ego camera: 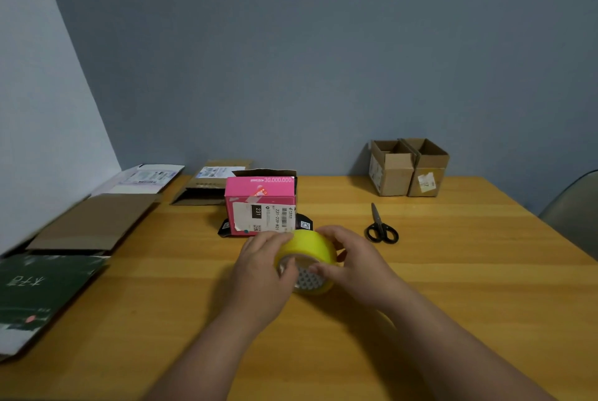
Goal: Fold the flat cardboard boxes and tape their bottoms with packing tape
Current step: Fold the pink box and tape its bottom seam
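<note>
A yellow roll of packing tape (307, 250) is held just above the wooden table (453, 287), near its middle. My left hand (263, 266) grips the roll's left side, fingers curled over its rim. My right hand (349, 258) grips the right side, with the thumb at the roll's face. Right behind the roll stands a folded pink box (260, 203) with a white shipping label, its black flaps spread on the table. Flat cardboard boxes (94, 222) lie along the left edge.
Black scissors (381, 226) lie to the right of the pink box. Two folded brown boxes (407, 169) stand at the back right by the wall. A dark green flat box (38, 290) lies front left; more flat boxes (207, 183) lie at the back. A chair (572, 209) stands at the right.
</note>
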